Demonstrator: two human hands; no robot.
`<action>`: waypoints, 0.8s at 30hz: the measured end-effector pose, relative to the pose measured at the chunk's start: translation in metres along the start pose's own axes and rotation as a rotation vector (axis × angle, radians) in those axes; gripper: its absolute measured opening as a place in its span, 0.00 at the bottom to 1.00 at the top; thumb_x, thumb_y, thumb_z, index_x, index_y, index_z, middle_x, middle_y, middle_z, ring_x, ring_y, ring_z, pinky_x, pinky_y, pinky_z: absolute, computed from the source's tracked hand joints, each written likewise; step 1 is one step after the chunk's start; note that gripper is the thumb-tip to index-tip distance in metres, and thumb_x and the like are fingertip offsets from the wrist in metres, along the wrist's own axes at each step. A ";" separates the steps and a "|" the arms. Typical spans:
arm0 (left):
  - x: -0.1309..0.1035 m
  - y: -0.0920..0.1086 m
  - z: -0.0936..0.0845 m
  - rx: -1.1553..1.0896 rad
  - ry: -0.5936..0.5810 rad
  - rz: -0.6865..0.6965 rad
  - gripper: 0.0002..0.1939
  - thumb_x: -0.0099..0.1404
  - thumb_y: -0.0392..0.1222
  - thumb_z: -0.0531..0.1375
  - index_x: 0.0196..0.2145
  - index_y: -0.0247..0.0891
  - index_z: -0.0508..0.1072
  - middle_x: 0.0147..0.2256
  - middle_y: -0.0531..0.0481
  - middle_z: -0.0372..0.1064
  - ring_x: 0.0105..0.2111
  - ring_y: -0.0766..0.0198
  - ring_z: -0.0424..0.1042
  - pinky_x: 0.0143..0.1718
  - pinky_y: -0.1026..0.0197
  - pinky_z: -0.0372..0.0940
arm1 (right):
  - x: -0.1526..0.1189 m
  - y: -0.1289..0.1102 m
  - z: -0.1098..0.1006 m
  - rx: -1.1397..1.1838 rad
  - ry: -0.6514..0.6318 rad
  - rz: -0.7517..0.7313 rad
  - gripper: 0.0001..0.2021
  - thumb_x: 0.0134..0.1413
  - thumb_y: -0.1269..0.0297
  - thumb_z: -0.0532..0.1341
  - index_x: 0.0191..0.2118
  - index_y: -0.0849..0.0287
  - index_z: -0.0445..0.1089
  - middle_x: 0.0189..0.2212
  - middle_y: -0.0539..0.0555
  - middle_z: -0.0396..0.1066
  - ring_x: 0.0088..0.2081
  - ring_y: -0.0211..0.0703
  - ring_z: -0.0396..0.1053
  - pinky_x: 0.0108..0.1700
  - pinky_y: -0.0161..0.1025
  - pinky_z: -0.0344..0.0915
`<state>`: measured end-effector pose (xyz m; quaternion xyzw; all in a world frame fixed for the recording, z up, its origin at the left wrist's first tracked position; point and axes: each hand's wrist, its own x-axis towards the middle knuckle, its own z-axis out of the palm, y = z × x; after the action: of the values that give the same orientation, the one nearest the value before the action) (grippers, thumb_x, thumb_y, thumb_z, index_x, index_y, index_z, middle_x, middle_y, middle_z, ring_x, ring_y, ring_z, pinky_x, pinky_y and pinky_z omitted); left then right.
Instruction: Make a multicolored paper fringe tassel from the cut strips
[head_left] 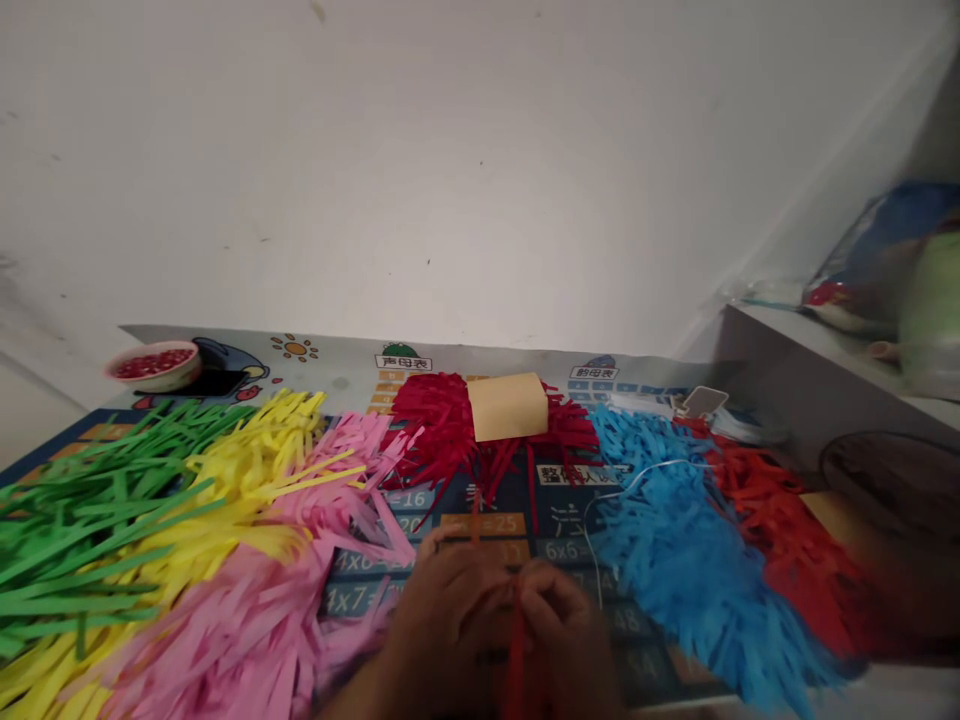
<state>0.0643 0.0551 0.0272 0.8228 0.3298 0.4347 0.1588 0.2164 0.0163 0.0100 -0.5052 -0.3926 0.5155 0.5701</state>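
Low in the middle of the head view, my left hand (442, 605) and my right hand (561, 625) meet with fingertips pinched together. Between them a narrow red paper strip (517, 650) hangs down, held at the fingertips. A thin end of red strip also shows above my left hand. Just beyond lies a heap of dark red paper strips (439, 420) with a tan paper piece (510, 407) on top. Pink strips (255, 620) lie left of my hands and blue strips (675, 560) lie right. Motion and dim light blur the fingers somewhat.
Yellow strips (217, 510) and green strips (82, 530) spread at far left. Behind them stand a bowl of small red pieces (154, 364) and a dark flat object (212, 383). Orange-red strips (787, 540) lie at right, with white string (589, 535) near the blue heap.
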 end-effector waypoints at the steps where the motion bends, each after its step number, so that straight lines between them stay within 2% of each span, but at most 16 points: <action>1: -0.002 0.001 0.003 -0.022 0.003 -0.027 0.10 0.68 0.38 0.53 0.34 0.42 0.73 0.30 0.52 0.76 0.31 0.64 0.73 0.49 0.53 0.61 | 0.000 0.000 0.001 -0.035 0.034 -0.038 0.12 0.44 0.57 0.66 0.20 0.58 0.68 0.22 0.49 0.65 0.25 0.38 0.62 0.27 0.33 0.61; 3: -0.005 0.004 0.009 -0.050 0.031 -0.056 0.09 0.68 0.37 0.53 0.33 0.42 0.72 0.27 0.54 0.75 0.28 0.65 0.73 0.47 0.55 0.63 | -0.001 0.000 0.002 -0.072 0.097 -0.101 0.13 0.45 0.57 0.66 0.20 0.57 0.67 0.22 0.49 0.65 0.25 0.39 0.63 0.28 0.33 0.62; 5: -0.007 0.008 0.013 -0.062 0.074 -0.069 0.08 0.67 0.37 0.54 0.33 0.43 0.72 0.27 0.55 0.75 0.28 0.65 0.74 0.46 0.55 0.64 | 0.000 0.000 0.003 -0.058 0.129 -0.095 0.10 0.45 0.58 0.66 0.23 0.57 0.68 0.22 0.49 0.66 0.25 0.40 0.65 0.28 0.33 0.63; 8: -0.006 0.013 0.012 -0.079 0.075 -0.081 0.09 0.67 0.36 0.53 0.33 0.43 0.72 0.27 0.54 0.76 0.28 0.65 0.74 0.45 0.56 0.67 | 0.001 0.000 0.001 -0.020 0.083 -0.020 0.08 0.45 0.60 0.65 0.28 0.57 0.70 0.24 0.50 0.69 0.28 0.42 0.67 0.30 0.34 0.65; 11: -0.002 0.015 0.008 -0.094 0.050 -0.068 0.09 0.66 0.36 0.53 0.34 0.44 0.73 0.28 0.53 0.77 0.29 0.64 0.75 0.44 0.59 0.69 | -0.001 0.001 0.002 -0.026 0.046 0.001 0.05 0.43 0.63 0.64 0.25 0.58 0.69 0.22 0.48 0.67 0.25 0.39 0.65 0.28 0.32 0.62; 14: 0.000 0.010 0.008 -0.127 0.032 -0.068 0.08 0.66 0.40 0.55 0.35 0.45 0.75 0.29 0.54 0.78 0.30 0.64 0.76 0.43 0.61 0.70 | -0.003 0.001 0.004 -0.054 0.054 -0.077 0.05 0.45 0.64 0.62 0.24 0.57 0.68 0.22 0.47 0.65 0.21 0.36 0.62 0.23 0.31 0.59; 16: -0.002 0.004 0.006 -0.183 -0.008 -0.129 0.09 0.65 0.42 0.56 0.33 0.46 0.76 0.29 0.55 0.78 0.29 0.64 0.76 0.40 0.63 0.70 | 0.005 -0.004 -0.003 -0.190 0.047 -0.187 0.06 0.47 0.63 0.61 0.24 0.57 0.69 0.23 0.48 0.66 0.23 0.37 0.64 0.25 0.32 0.60; 18: -0.006 -0.003 0.001 -0.272 -0.047 -0.292 0.09 0.65 0.46 0.57 0.33 0.46 0.77 0.32 0.54 0.79 0.32 0.62 0.77 0.36 0.65 0.71 | 0.028 -0.013 -0.025 -0.496 0.080 -0.246 0.08 0.52 0.63 0.59 0.25 0.57 0.70 0.24 0.49 0.68 0.27 0.39 0.67 0.30 0.33 0.62; 20: -0.010 -0.010 -0.005 -0.407 -0.020 -0.553 0.12 0.63 0.52 0.59 0.32 0.44 0.77 0.35 0.51 0.79 0.35 0.59 0.77 0.35 0.64 0.71 | 0.065 -0.026 -0.061 -0.888 0.187 -0.199 0.11 0.59 0.61 0.53 0.31 0.57 0.71 0.26 0.50 0.71 0.28 0.40 0.68 0.33 0.35 0.64; 21: -0.011 -0.013 -0.008 -0.499 0.008 -0.687 0.15 0.62 0.56 0.60 0.31 0.43 0.77 0.33 0.50 0.78 0.34 0.59 0.77 0.33 0.64 0.71 | 0.085 -0.032 -0.082 -0.975 0.234 -0.173 0.12 0.61 0.62 0.53 0.35 0.59 0.72 0.30 0.52 0.73 0.31 0.41 0.70 0.36 0.36 0.65; 22: -0.012 -0.015 -0.011 -0.601 0.033 -0.801 0.17 0.60 0.59 0.60 0.30 0.42 0.75 0.30 0.51 0.77 0.30 0.60 0.76 0.31 0.64 0.70 | 0.105 -0.036 -0.104 -1.033 0.254 -0.156 0.10 0.60 0.64 0.54 0.36 0.60 0.72 0.33 0.54 0.74 0.34 0.43 0.71 0.39 0.38 0.65; 24: -0.013 -0.018 -0.011 -0.780 0.057 -0.952 0.21 0.57 0.63 0.61 0.29 0.41 0.72 0.21 0.55 0.70 0.20 0.66 0.68 0.23 0.67 0.66 | 0.140 -0.040 -0.142 -1.165 0.210 -0.098 0.07 0.59 0.68 0.58 0.31 0.61 0.72 0.32 0.54 0.74 0.36 0.43 0.71 0.42 0.40 0.65</action>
<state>0.0422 0.0592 0.0156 0.4548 0.4816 0.4265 0.6159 0.3842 0.1310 0.0136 -0.7644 -0.5752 0.1356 0.2578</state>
